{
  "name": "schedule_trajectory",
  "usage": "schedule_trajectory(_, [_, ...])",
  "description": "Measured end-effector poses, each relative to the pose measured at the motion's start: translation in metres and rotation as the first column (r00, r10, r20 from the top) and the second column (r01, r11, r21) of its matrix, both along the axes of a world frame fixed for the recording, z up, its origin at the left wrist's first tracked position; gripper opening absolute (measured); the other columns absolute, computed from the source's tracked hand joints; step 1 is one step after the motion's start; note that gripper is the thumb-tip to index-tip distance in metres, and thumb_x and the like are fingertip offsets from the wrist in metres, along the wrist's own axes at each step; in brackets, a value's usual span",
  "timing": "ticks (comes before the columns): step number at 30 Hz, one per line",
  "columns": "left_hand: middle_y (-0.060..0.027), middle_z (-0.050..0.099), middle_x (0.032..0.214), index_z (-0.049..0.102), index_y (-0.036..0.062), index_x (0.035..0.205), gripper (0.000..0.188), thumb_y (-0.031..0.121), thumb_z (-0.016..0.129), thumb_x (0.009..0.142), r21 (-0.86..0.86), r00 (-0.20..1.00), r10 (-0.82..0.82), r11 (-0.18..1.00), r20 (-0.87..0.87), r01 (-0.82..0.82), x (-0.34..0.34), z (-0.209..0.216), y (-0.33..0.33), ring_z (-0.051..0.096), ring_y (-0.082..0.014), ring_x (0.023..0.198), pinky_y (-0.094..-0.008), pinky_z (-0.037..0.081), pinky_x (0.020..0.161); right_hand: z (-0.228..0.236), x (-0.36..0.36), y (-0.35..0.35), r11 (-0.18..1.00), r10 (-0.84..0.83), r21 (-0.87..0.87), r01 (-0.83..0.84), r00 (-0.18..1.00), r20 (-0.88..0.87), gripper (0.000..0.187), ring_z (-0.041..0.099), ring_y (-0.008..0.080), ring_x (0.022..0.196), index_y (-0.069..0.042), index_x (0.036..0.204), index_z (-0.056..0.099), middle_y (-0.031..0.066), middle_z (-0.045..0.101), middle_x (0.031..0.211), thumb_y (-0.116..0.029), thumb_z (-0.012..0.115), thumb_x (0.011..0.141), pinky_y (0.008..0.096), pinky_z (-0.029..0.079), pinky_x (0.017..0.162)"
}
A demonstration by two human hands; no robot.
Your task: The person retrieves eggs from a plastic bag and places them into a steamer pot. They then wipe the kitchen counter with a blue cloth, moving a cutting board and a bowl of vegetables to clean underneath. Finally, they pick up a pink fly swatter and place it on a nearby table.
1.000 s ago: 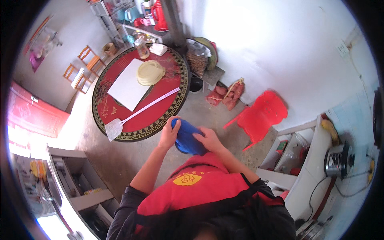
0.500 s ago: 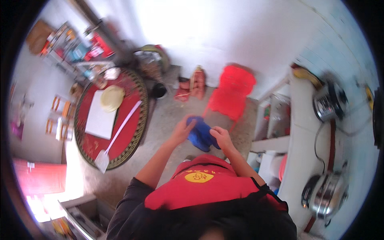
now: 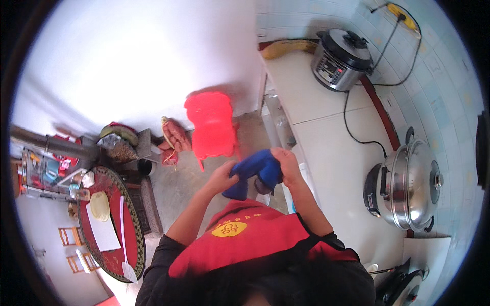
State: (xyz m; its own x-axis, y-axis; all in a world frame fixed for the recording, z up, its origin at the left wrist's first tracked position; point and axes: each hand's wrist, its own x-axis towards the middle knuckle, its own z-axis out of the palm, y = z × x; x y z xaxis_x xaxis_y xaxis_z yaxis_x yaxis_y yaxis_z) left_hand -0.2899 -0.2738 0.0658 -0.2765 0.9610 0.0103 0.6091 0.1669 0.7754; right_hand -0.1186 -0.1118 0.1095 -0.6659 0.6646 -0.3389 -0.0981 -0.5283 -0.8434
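A limp blue piece of cloth is stretched between my two hands in front of the red apron. My left hand pinches its left end, the fingers closed on it. At its upper right, my right hand grips the other end. Two parts of the cloth hang down, and the right one shows a dark, cuff-like lower end. Whether it is a pair of oversleeves or another garment, I cannot tell.
Beyond my hands a red plastic chair stands by the wall. The white counter at right bears an electric pressure cooker and a lidded steel pot. At left is a round red table with a white board.
My view has swung right, bringing more of the counter into sight. My hands have spread the blue cloth, which was bunched lower between them; both still hold it.
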Motion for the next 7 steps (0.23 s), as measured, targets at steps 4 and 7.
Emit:
schedule_trajectory(4, [-0.0123, 0.057, 0.087, 0.055, 0.0028, 0.104, 0.026, 0.01, 0.055, 0.079, -0.074, 0.957, -0.024, 0.996, 0.291, 0.048, 0.022, -0.037, 0.068, 0.057, -0.019, 0.081, -0.0334, 0.045, 0.073, -0.008, 0.058, 0.054, 0.989, -0.142, 0.031, 0.141, 0.99, 0.018, 0.023, 0.058, 0.011, 0.068, -0.001, 0.089, 0.063, 0.0045, 0.063, 0.079, -0.023, 0.056, 0.087, 0.0252, 0.048, 0.063])
schedule_trajectory(7, [-0.0071, 0.056, 0.088, 0.056, 0.0049, 0.11, 0.03, 0.016, 0.06, 0.082, -0.129, 0.901, -0.065, 0.983, 0.429, 0.132, 0.028, -0.043, 0.125, 0.053, -0.014, 0.084, -0.0295, 0.045, 0.076, -0.014, 0.111, 0.077, 0.977, -0.212, 0.019, 0.211, 0.977, 0.034, 0.025, 0.062, 0.0147, 0.074, 0.002, 0.092, 0.062, 0.0087, 0.065, 0.085, -0.022, 0.054, 0.087, 0.027, 0.051, 0.071])
